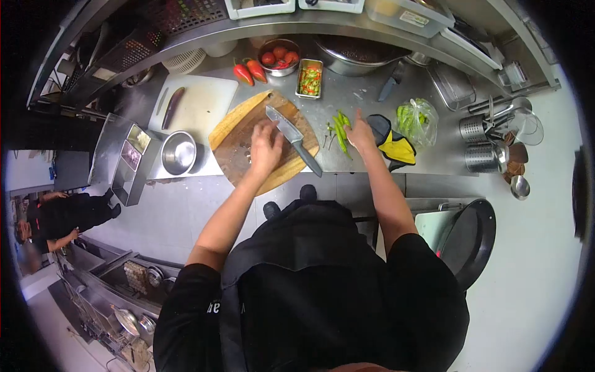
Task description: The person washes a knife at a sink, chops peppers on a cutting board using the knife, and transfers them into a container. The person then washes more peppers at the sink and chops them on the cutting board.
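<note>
My left hand (266,150) rests on the round wooden board (232,139), fingers slightly spread, with nothing visible in it. Just right of it, a knife (287,129) lies across the board, its grey handle reaching over the right edge. My right hand (361,132) is at the long green chillies (339,131) on the steel counter. Its index finger is stretched out and its thumb is beside the chillies; whether it touches them is unclear. Small stem pieces (329,137) lie left of the chillies.
Around stand a steel bowl (178,152), a white board (207,102) with an eggplant (173,107), red peppers (243,73), a tray of cut peppers (310,79), a bag of green chillies (417,121) and a yellow-black cloth (396,150). Another person (62,217) is at far left.
</note>
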Motion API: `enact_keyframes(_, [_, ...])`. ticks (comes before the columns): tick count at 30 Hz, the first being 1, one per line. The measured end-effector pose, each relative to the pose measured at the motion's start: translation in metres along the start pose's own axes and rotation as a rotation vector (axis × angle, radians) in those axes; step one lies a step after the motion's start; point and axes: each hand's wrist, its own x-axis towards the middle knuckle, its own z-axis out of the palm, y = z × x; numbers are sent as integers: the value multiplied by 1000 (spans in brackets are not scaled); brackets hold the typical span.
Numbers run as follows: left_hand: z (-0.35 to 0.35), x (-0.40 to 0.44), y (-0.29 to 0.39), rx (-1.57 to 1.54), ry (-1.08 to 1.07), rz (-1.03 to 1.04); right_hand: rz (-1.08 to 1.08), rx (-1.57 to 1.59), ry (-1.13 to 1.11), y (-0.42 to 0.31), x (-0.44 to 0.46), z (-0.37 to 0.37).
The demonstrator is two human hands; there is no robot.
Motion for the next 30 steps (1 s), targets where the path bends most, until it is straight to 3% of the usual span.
enact_keyframes(2, [-3,18,6,81,-30,33,-145,-267,185,-4,-13,4])
enact_keyframes(4, [11,37,17,148,-63,79,-410,-325,21,-20,-38,25])
enact_keyframes(6, [37,53,33,1,-351,89,-569,-206,30,-44,-76,61])
enact_keyframes(7, [54,58,44,50,-440,87,-643,-219,313,-47,-81,96])
enact_keyframes(8, [75,61,49,47,-448,94,-676,-225,454,-48,-83,111])
enact_keyframes(9, [98,61,49,180,-588,84,-701,-232,599,-50,-84,125])
enact_keyframes(10, [119,59,49,317,-727,73,-572,-59,226,-54,-86,124])
enact_keyframes(11, [136,55,52,319,-735,79,-433,115,-143,-56,-87,120])
enact_keyframes(14, [160,41,60,347,-764,-52,-501,260,-116,-68,-101,73])
enact_keyframes(15, [156,38,66,342,-713,130,-496,264,-116,-61,-98,86])
enact_keyframes(16, [152,37,73,333,-657,314,-606,96,47,-55,-94,105])
enact_keyframes(17, [156,38,71,332,-660,321,-708,-77,215,-56,-91,109])
enact_keyframes(20, [178,48,63,208,-498,373,-718,18,195,-56,-90,115])
enact_keyframes(22, [200,53,50,415,-743,600,-707,181,163,-59,-93,114])
enact_keyframes(23, [201,54,54,414,-736,590,-690,354,127,-62,-96,111])
enact_keyframes(26, [200,57,65,525,-825,567,-645,340,-22,-68,-97,101])
enact_keyframes(28, [190,61,66,396,-654,738,-649,265,27,-69,-95,99])
enact_keyframes(30, [175,71,70,305,-566,673,-647,125,135,-71,-89,100])
